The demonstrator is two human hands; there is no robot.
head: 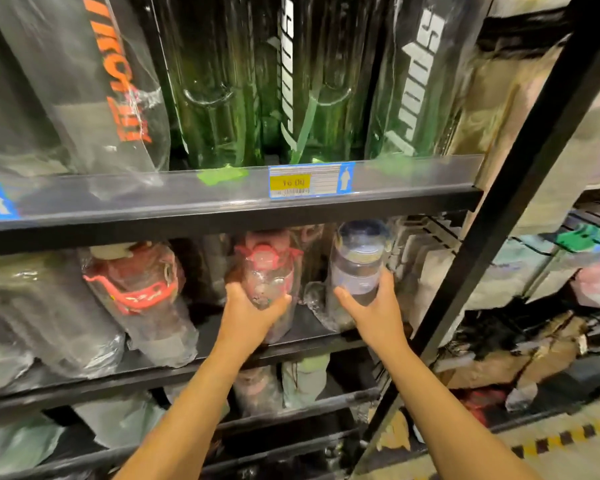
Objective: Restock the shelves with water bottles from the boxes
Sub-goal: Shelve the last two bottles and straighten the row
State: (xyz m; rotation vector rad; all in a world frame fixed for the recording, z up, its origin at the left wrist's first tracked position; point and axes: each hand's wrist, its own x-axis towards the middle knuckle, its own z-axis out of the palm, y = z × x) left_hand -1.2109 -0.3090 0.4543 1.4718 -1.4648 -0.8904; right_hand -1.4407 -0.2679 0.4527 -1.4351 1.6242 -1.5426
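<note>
Left hand (253, 315) is wrapped round the lower body of a red-lidded bottle (264, 271) in its clear plastic bag, fingers and thumb curled tight on either side. Right hand (374, 311) has the same sort of hold on a clear bottle with a bluish lid (357, 261), thumb on the near side, fingers round the far side. Both bottles stand about upright over the middle shelf (319, 342), side by side but apart, tops tucked just under the rail with the yellow price label (302, 182). Whether their bases are down on the board I can't tell; my hands cover them. Looks like the placing step, two at once. Another bagged red-handled bottle (136, 282) leans to the left, and tall green bottles (222, 81) fill the shelf above. Next move, I reckon: settle both flat, push them back level, and let go gently, since the slippery bags could let them tip.
</note>
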